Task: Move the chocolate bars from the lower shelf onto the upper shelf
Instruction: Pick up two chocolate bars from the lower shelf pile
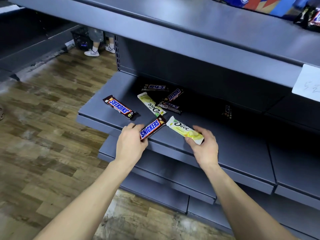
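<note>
My left hand [130, 142] grips the near end of a brown Snickers bar [152, 129] at the front edge of the lower grey shelf [97, 108]. My right hand [204, 144] closes on the near end of a pale yellow Dove bar [183, 129] beside it. More bars lie further back on the same shelf: another Snickers bar [119, 107], a second Dove bar [151, 104] and several dark bars [170, 99] in the shadow. The upper shelf [190, 25] runs across the top, with a dark wrapped bar [310, 19] at its far right.
A white price label [307, 83] hangs on the upper shelf's front edge at the right. Colourful packages [259, 3] stand at the back of the upper shelf. Further grey shelves [173, 174] step out below. A person's legs and a black basket [80, 39] are on the wooden floor beyond.
</note>
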The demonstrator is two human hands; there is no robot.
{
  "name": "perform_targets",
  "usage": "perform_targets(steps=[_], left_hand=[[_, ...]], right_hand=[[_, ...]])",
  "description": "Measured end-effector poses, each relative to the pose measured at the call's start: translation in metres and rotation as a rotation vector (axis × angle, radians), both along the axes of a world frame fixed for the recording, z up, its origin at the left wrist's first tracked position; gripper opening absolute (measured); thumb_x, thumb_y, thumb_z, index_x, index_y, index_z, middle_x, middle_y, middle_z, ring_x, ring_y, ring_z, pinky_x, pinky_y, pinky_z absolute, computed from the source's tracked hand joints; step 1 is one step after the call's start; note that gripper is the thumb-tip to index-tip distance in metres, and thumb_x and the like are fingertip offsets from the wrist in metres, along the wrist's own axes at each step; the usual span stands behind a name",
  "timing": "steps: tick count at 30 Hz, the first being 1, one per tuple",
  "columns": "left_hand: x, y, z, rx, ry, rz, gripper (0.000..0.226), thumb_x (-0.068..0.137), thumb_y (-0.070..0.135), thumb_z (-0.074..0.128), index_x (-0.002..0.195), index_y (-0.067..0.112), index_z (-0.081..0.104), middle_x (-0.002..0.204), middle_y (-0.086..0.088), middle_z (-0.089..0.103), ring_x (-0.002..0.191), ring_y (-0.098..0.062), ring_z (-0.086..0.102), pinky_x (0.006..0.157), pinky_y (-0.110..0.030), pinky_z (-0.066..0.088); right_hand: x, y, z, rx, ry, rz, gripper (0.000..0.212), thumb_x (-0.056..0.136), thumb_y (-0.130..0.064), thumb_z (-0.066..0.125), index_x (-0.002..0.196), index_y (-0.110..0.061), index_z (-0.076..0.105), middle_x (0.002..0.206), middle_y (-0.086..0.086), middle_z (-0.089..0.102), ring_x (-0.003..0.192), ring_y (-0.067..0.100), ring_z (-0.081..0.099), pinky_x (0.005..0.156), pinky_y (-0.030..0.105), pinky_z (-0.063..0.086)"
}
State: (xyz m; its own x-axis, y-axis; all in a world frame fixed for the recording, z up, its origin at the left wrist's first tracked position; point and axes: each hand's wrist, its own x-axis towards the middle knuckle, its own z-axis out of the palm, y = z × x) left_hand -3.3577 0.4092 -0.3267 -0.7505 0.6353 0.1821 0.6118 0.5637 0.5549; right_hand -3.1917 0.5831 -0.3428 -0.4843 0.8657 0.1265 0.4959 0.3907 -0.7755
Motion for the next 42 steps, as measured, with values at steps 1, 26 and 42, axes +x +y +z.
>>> perform_targets(steps=[1, 26, 42], left_hand=[[0.000, -0.001, -0.001, -0.005, -0.001, -0.009, 0.037, 0.080, 0.018, 0.069, 0.117, 0.015, 0.065, 0.096, -0.005, 0.058, 0.091, -0.025, 0.054, 0.069, -0.037, 0.050], [0.140, -0.041, 0.067, -0.092, 0.265, -0.508, 0.042, 0.086, 0.022, 0.067, 0.127, 0.028, 0.056, 0.113, 0.009, 0.053, 0.101, -0.016, 0.049, 0.092, -0.028, 0.035], [0.348, -0.026, 0.186, 0.027, 0.471, -0.693, 0.039, 0.089, 0.029, 0.064, 0.127, 0.033, 0.055, 0.112, 0.015, 0.050, 0.094, -0.009, 0.046, 0.083, -0.020, 0.030]], right_hand=[[0.000, 0.000, 0.001, -0.010, 0.004, -0.012, 0.049, 0.077, -0.030, 0.080, 0.122, -0.035, 0.062, 0.115, -0.018, 0.059, 0.114, 0.011, 0.051, 0.099, 0.034, 0.044], [0.129, -0.028, 0.091, 0.070, 0.019, 0.174, 0.057, 0.075, -0.019, 0.083, 0.122, -0.042, 0.062, 0.113, -0.027, 0.065, 0.107, -0.005, 0.058, 0.097, 0.023, 0.047], [0.377, -0.056, 0.206, 0.377, 0.240, 0.085, 0.052, 0.079, -0.014, 0.080, 0.124, -0.032, 0.063, 0.121, -0.020, 0.063, 0.118, -0.003, 0.055, 0.102, 0.018, 0.044]])
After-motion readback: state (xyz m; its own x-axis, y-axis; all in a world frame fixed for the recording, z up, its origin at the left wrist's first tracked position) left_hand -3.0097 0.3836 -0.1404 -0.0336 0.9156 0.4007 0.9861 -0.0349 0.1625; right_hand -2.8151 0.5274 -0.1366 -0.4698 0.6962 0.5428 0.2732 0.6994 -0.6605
